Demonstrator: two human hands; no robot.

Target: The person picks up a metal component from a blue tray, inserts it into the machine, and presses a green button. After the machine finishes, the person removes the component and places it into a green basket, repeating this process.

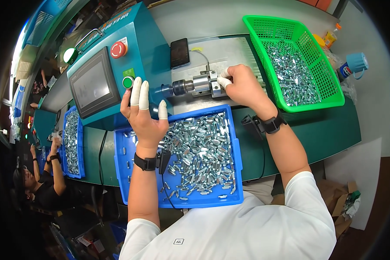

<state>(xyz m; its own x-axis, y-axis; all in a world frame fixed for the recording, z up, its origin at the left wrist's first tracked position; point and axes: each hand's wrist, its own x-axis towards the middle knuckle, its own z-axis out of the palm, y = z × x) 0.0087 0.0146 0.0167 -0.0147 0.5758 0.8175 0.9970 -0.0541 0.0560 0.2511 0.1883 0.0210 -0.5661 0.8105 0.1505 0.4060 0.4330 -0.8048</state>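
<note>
My left hand [145, 119], with white finger cots, is raised with its fingers stretched out, the fingertips next to the green push button [128, 82] of a teal machine [149, 43]. My right hand [245, 88] has thumb and forefinger, also in white cots, pinched at the right end of a metal clamping fixture [202, 83]. What the pinch holds, if anything, is hidden. Left of the fixture, a dark chuck [180, 87] lines up with it. Beneath my left hand a blue tray [240, 167] holds many small shiny metal parts [203, 149].
A green mesh basket [273, 82] of similar parts stands at the right. A phone [180, 53] lies behind the fixture. The machine carries a touchscreen [93, 82] and a red stop button [118, 50]. At far left, another person [47, 186] sits near a second blue tray [80, 149].
</note>
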